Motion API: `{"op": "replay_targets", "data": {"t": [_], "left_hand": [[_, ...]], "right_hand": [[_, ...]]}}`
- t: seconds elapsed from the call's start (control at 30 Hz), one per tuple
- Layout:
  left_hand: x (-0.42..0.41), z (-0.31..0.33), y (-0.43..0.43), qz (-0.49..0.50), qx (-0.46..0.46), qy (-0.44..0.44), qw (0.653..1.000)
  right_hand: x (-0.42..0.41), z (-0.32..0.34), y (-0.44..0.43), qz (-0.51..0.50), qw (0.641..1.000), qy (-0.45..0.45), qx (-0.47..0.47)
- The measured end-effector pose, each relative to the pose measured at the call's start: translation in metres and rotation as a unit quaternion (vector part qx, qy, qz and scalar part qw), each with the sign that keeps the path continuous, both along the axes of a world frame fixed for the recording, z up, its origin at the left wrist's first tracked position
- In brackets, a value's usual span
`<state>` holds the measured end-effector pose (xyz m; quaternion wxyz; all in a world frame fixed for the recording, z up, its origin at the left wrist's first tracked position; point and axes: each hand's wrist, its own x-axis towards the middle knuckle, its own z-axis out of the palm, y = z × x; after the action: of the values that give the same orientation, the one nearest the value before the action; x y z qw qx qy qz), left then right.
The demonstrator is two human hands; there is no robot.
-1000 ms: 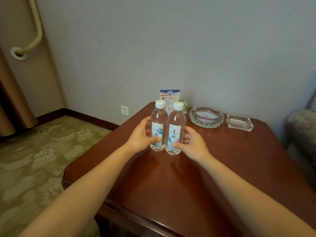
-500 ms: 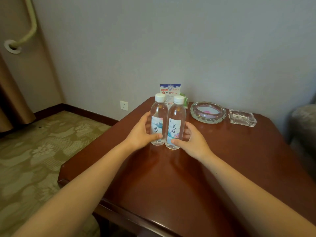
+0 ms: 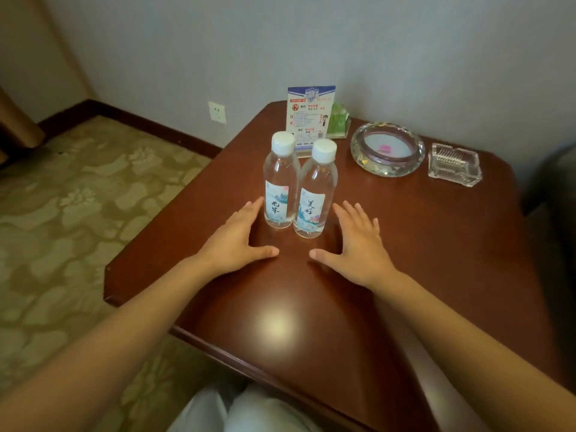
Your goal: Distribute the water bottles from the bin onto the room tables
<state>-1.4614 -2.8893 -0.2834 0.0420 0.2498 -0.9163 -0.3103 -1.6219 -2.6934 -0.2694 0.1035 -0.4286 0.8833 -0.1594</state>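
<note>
The left hand (image 3: pixel 237 241) and the right hand (image 3: pixel 358 244) lie spread out with straight fingers over the shiny red-brown wooden table (image 3: pixel 311 322). Two clear plastic water bottles with white caps (image 3: pixel 297 188) stand upright, side by side, between the fingertips of both hands. Farther past the right hand sit a round glass dish (image 3: pixel 387 149) and a square glass ashtray (image 3: pixel 453 165).

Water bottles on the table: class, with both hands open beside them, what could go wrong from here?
1. The left hand lies very close to the left bottle. A brush could tip it into the right bottle, which stands right against it.
2. A toppled bottle might roll into the round glass dish or the glass ashtray nearby.
3. The bottles partly hide the sign card behind them.
</note>
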Motion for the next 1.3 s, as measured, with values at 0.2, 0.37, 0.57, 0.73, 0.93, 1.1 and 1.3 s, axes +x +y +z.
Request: {"op": "replay_targets", "data": {"t": [0.2, 0.37, 0.57, 0.73, 0.93, 1.1, 1.3], "left_hand": [[0.027, 0.050, 0.016, -0.008, -0.019, -0.149, 0.989], [0.052, 0.135, 0.034, -0.056, -0.044, -0.251, 0.965], [0.058, 0.269, 0.061, -0.095, -0.092, -0.227, 0.965], [0.062, 0.376, 0.088, -0.120, -0.117, -0.169, 0.971], [0.050, 0.449, 0.155, -0.220, -0.146, -0.125, 0.956], [0.030, 0.460, 0.233, -0.304, -0.178, -0.087, 0.932], [0.020, 0.472, 0.355, -0.426, -0.179, -0.051, 0.885]], "right_hand": [[0.020, 0.050, 0.012, 0.002, 0.994, -0.060, 0.094], [0.057, 0.128, 0.032, 0.010, 0.988, -0.083, 0.132], [0.083, 0.260, 0.055, -0.006, 0.992, -0.067, 0.105], [0.105, 0.360, 0.096, -0.066, 0.995, -0.060, 0.053], [0.129, 0.431, 0.175, -0.167, 0.986, -0.023, 0.014], [0.149, 0.449, 0.263, -0.253, 0.967, 0.001, 0.026], [0.190, 0.453, 0.397, -0.350, 0.935, 0.008, 0.046]]}}
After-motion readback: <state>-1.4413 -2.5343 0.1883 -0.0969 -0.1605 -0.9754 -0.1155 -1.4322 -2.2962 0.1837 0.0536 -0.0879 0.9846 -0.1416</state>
